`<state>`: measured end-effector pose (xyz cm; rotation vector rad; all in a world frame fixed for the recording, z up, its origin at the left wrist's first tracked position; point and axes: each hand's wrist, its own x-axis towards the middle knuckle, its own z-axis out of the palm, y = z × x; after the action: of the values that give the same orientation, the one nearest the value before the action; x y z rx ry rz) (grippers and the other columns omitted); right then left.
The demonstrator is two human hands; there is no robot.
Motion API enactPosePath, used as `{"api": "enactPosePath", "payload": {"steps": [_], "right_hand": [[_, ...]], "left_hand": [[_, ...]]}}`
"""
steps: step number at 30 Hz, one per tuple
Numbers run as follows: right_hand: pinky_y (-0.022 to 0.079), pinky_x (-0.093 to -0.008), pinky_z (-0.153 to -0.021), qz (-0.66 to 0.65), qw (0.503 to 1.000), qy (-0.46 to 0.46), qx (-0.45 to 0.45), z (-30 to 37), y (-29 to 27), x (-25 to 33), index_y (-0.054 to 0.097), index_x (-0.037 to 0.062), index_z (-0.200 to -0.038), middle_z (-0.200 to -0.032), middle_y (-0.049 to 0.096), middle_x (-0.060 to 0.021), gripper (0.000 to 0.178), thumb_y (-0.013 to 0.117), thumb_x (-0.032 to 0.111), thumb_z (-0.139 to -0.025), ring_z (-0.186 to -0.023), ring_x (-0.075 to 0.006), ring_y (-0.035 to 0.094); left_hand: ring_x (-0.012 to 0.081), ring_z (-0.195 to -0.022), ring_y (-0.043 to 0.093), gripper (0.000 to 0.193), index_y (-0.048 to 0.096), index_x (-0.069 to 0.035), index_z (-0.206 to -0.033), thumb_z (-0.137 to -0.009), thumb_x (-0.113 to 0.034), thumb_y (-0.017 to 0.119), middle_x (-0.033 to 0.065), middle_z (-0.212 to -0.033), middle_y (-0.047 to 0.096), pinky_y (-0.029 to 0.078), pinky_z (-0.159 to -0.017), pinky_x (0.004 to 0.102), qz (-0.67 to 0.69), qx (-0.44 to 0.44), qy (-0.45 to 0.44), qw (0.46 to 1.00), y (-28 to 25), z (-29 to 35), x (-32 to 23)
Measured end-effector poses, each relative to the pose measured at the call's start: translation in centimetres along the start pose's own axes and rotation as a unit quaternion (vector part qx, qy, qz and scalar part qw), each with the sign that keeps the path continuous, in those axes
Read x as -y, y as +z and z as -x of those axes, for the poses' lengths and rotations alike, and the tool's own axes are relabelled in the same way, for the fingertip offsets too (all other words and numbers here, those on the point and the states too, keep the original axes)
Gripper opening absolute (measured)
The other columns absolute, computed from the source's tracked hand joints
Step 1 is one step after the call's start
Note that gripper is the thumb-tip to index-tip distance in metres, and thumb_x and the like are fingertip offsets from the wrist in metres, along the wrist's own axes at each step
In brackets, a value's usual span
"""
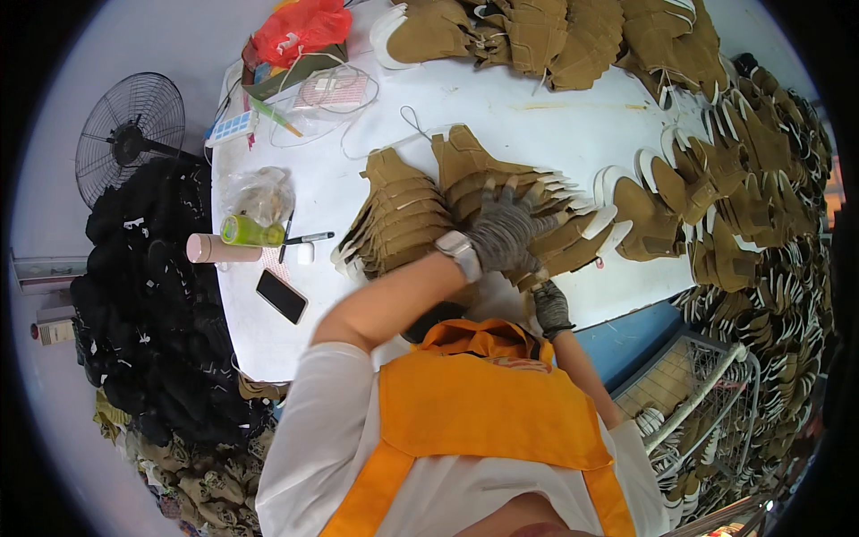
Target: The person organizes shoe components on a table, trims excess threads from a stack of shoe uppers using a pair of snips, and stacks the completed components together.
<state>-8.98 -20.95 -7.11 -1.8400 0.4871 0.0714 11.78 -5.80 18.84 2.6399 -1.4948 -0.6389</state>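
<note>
- Left hand [508,231]: gray-gloved, fingers spread, laid palm-down over right fanned stack of brown pieces [465,166]; nothing seen clasped. Watch [459,254] worn at wrist.
- Right hand [552,309]: gray-gloved, placed at stack's near edge; whether anything is gripped cannot be told.
- Right stack is spread on white table [259,353], pale-tipped ends pointed right. Left stack [403,210] is set just beside it.
- More brown pieces are piled along far edge [537,40] and at right [644,219].
- At table's left: phone [282,296], pink bottle [215,248], marker [309,239]; red bag [302,34] farther back.
- Off table, left: fan [130,139], black pile [148,313].
</note>
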Motion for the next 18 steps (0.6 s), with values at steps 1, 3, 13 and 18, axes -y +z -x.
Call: {"api": "enactPosePath", "payload": {"steps": [1, 3, 13, 18], "right_hand": [[0.046, -0.0364, -0.087, 0.080, 0.996, 0.020, -0.046, 0.2, 0.6, 0.3, 0.060, -0.0023, -0.109, -0.098, 0.066, -0.0144, 0.029, 0.054, 0.021, -0.093, -0.092, -0.0308, 0.061], [0.046, -0.0367, -0.084, 0.159, 0.984, 0.047, -0.067, 2.8, -0.1, 3.2, 0.061, -0.0019, -0.101, -0.095, 0.065, -0.0178, 0.030, 0.055, 0.026, -0.093, -0.091, -0.0302, 0.060], [0.045, -0.0319, -0.076, 0.208, 0.927, 0.301, -0.085, 28.2, -15.7, -1.8, 0.062, 0.0041, -0.094, -0.089, 0.062, -0.0056, 0.014, 0.059, 0.017, -0.093, -0.082, -0.0167, 0.054], [0.046, -0.0334, -0.084, -0.054, 0.921, 0.213, -0.322, 41.8, -21.1, -9.8, 0.062, 0.0022, -0.112, -0.107, 0.062, -0.0079, 0.022, 0.059, 0.011, -0.091, -0.093, -0.0180, 0.056]], "left_hand": [[0.0417, -0.141, 0.008, 0.095, 0.026, -0.043, -0.145, -0.063, -0.075, 0.063, 0.0121, -0.155, 0.014, -0.003, -0.107, 0.0648, 0.011, -0.031, -0.036, 0.999, 3.7, -1.4, -0.3], [0.0437, -0.141, 0.005, 0.097, 0.022, -0.043, -0.146, -0.063, -0.078, 0.060, 0.0117, -0.156, 0.011, -0.005, -0.106, 0.0668, 0.020, -0.049, -0.035, 0.998, 5.6, -2.3, 0.1], [0.0448, -0.140, 0.005, 0.103, 0.021, -0.035, -0.148, -0.063, -0.085, 0.050, 0.0090, -0.157, 0.009, -0.003, -0.108, 0.0651, -0.013, -0.036, -0.054, 0.998, 6.5, -2.8, -0.1], [0.0450, -0.140, 0.006, 0.101, 0.021, -0.034, -0.148, -0.065, -0.073, 0.064, 0.0114, -0.155, 0.015, 0.000, -0.109, 0.0632, -0.006, -0.040, -0.049, 0.998, 6.3, -3.0, -0.8]]}}
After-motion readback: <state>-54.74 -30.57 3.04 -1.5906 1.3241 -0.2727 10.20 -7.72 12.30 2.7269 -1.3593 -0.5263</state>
